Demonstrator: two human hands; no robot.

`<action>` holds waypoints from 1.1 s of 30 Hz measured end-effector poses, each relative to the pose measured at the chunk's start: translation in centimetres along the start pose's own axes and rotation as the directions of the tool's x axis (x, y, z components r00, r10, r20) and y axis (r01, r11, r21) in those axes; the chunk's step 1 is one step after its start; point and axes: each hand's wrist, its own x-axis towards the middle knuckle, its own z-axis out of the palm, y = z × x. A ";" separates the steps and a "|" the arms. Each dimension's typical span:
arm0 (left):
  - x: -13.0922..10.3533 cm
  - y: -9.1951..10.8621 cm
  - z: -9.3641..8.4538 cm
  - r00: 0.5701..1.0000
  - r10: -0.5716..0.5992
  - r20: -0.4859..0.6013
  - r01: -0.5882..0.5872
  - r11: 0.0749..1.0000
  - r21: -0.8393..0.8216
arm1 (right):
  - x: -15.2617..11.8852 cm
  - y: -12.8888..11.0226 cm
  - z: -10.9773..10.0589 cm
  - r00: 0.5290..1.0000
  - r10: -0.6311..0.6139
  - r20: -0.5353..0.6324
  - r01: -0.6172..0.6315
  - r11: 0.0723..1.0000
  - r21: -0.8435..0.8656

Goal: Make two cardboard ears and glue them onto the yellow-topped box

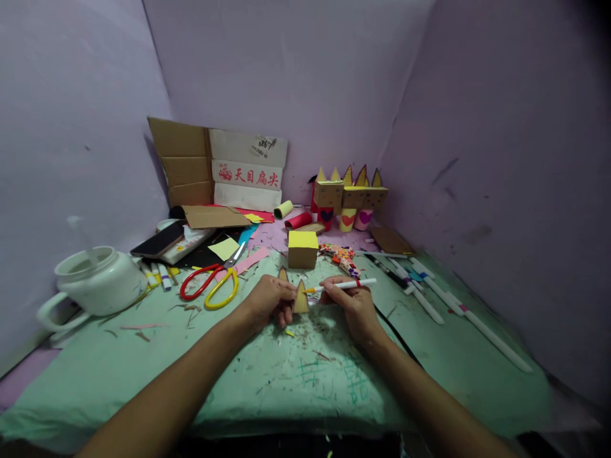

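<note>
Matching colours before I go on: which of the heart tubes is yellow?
The middle heart tube, with a red heart; its left neighbour is red, its right neighbour pink.

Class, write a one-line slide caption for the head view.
The left hand holds a small pointed piece; the right hand holds a marker, tip at the piece.
</note>
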 end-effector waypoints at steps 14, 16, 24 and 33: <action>0.0 0.0 -0.1 1.000 0.004 -0.009 -0.004 1.000 -0.011 | 0.0 -0.2 0.0 0.997 0.073 -0.009 -0.072 0.994 0.081; 0.0 0.0 -0.1 1.000 0.011 -0.019 -0.011 1.000 -0.018 | 0.0 -0.1 0.0 0.996 0.088 0.019 -0.090 0.992 0.088; -0.1 0.1 0.0 1.000 0.000 -0.015 -0.001 1.000 -0.024 | 0.1 0.3 -0.2 0.998 0.070 0.001 -0.070 0.992 0.105; 0.0 0.1 -0.1 1.000 -0.005 -0.024 0.005 1.000 -0.023 | -0.1 0.1 -0.1 0.998 0.053 0.040 -0.055 0.997 0.045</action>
